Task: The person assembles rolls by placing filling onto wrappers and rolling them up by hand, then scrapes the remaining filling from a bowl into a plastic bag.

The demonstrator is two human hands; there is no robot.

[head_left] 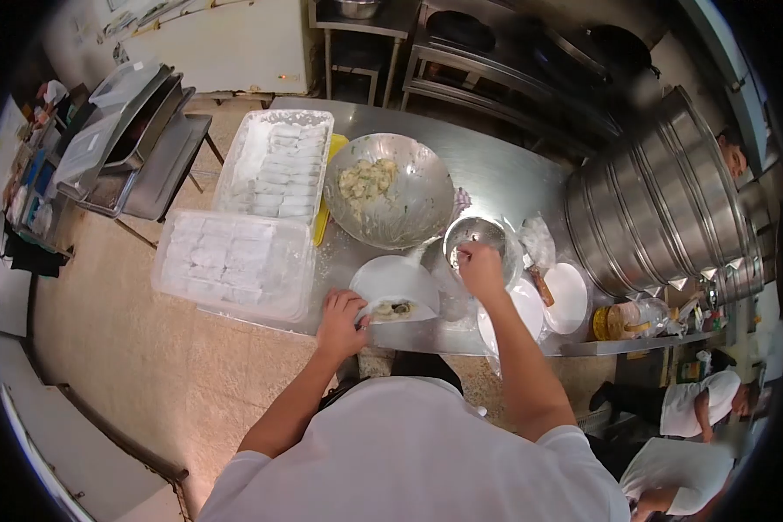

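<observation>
On the steel table (522,165) a round white wrapper (396,280), its near edge folded, bears a small heap of filling (393,309). My left hand (343,324) touches the wrapper's left edge, fingers bent together. Over a small metal bowl (496,233) is my right hand (481,268), its fingers pinched; what they hold is too small to make out. A large metal bowl (422,174) with a pale, green-flecked mixture (368,181) stands beyond the wrapper. To the left, white rolls (289,170) lie in rows in a floured tray (250,143).
A lidded plastic box (161,261) stands at the table's left edge. Right of the small bowl are white round sheets (567,298), a brown-handled tool (541,285), a bottle (637,319) and tall stacked steamers (657,196). Co-workers (703,404) are at lower right.
</observation>
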